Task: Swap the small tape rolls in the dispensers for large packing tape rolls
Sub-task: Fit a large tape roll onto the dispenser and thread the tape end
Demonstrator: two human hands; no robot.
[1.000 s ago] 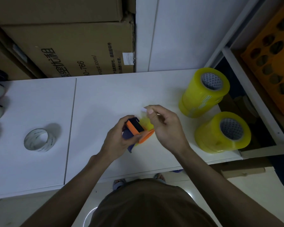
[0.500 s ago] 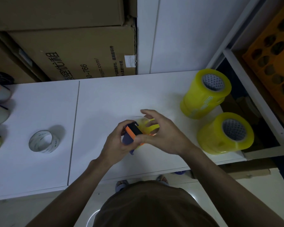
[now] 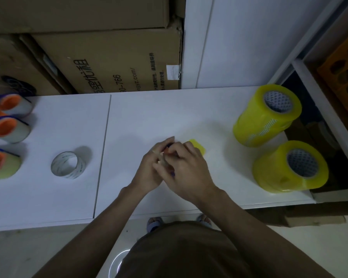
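Note:
Both hands meet over the middle of the white table [image 3: 149,117]. My left hand [image 3: 149,167] grips an orange and blue tape dispenser [image 3: 166,150], almost wholly hidden by the fingers. My right hand [image 3: 186,167] curls over it from the right. The yellow tape roll [image 3: 197,146] in the dispenser shows just beyond the right knuckles. Two tall stacks of large yellow packing tape rolls stand at the right, one farther back [image 3: 266,115] and one nearer [image 3: 289,167]. A small clear tape roll [image 3: 67,165] lies alone at the left.
Three dispensers with tape rolls lie at the table's left edge: far [image 3: 10,105], middle [image 3: 8,129], near [image 3: 2,163]. Cardboard boxes [image 3: 109,61] stand behind the table. A white shelf frame [image 3: 327,125] and an orange crate [image 3: 344,77] are at the right.
My right hand has come down from pinching the tape's end to closing over the dispenser, and now both hands cover it. The camera view shifted slightly.

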